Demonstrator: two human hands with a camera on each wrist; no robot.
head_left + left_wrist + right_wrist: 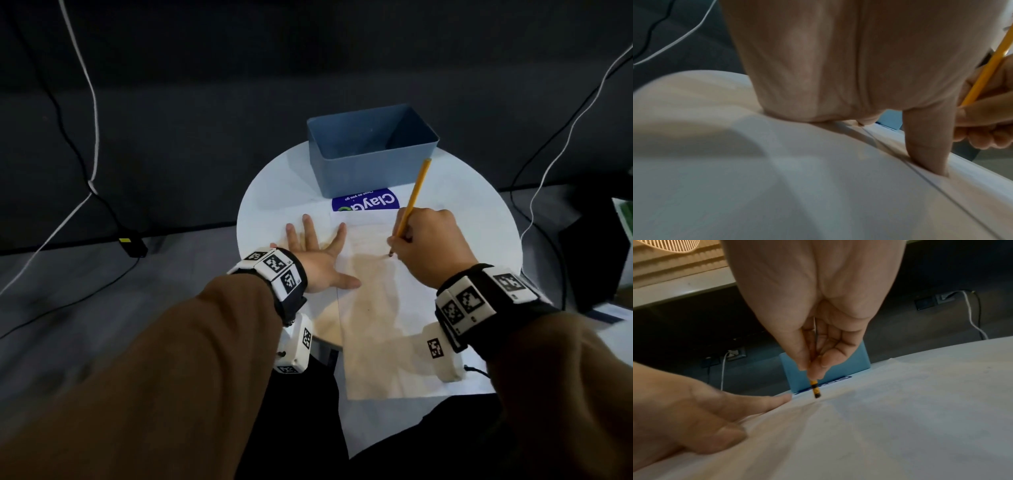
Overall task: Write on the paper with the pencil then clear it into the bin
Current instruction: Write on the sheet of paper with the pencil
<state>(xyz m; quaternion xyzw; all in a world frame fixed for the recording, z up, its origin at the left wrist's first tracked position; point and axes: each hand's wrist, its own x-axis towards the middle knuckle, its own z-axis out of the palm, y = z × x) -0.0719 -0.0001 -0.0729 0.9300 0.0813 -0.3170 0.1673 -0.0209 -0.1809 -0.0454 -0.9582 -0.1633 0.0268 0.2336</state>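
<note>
The right hand [430,240] grips the yellow pencil [412,198], tip on the paper [376,308]. The left hand [317,251] lies flat with fingers spread, thumb and index finger pressing the paper's left edge. The blue bin [371,152] stands just beyond both hands on the round white table [274,192].

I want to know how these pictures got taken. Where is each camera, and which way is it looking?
Head: worn on the head, looking forward and down at the white table, paper, bin; both sleeves and wristbands show.
Left wrist: under the left hand, looking along the palm pressed flat on the paper's edge; its thumb shows.
Right wrist: under the right hand, looking along the fingers that pinch the pencil.
Shared: all three show the pencil, paper and bin; each wrist view shows the other hand too.
</note>
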